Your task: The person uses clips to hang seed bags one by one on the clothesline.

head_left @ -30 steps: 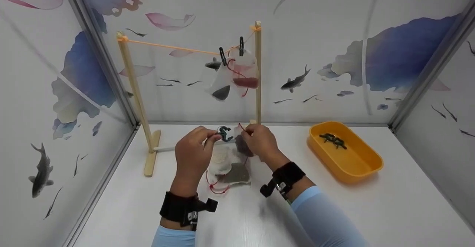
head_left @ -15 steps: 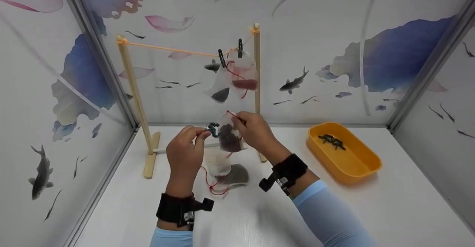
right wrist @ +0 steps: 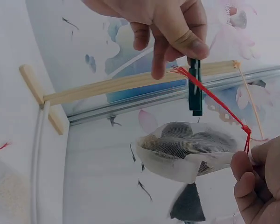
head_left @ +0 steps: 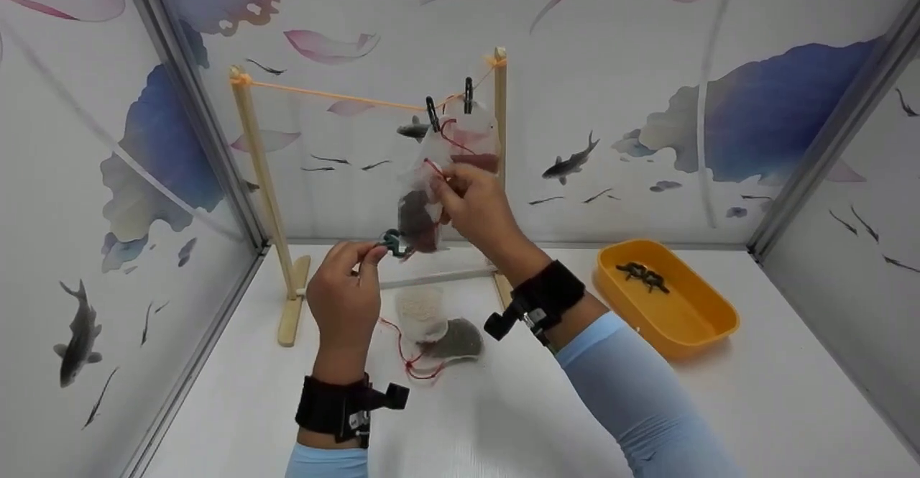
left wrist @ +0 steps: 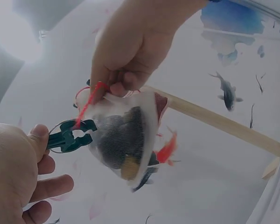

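Observation:
My left hand (head_left: 345,284) pinches a dark green spring clothespin (left wrist: 67,139) between thumb and forefinger, its jaws spread and facing the mesh bag. My right hand (head_left: 478,205) grips the gathered neck of a white mesh drawstring bag (left wrist: 119,140) with dark lumps inside. Its red cord (right wrist: 221,102) sticks out past the fingers. The bag hangs in the air below an orange line (head_left: 334,95), just right of the clothespin. Behind the right hand, two black clothespins (head_left: 432,113) hold pouches on that line; one pouch (head_left: 474,141) has reddish contents, and the other is mostly hidden.
Wooden posts (head_left: 260,183) with flat feet carry the line, and a white rod (head_left: 460,275) joins them low down. On the table lie a pouch with beige contents (head_left: 420,311) and one with grey-green contents (head_left: 461,339). A yellow tray (head_left: 690,313) at right holds several dark clothespins (head_left: 645,275).
My right hand has lifted the mesh bag up and to the left, in front of the hanging pouches. My left hand has shifted slightly left, still holding the clothespin.

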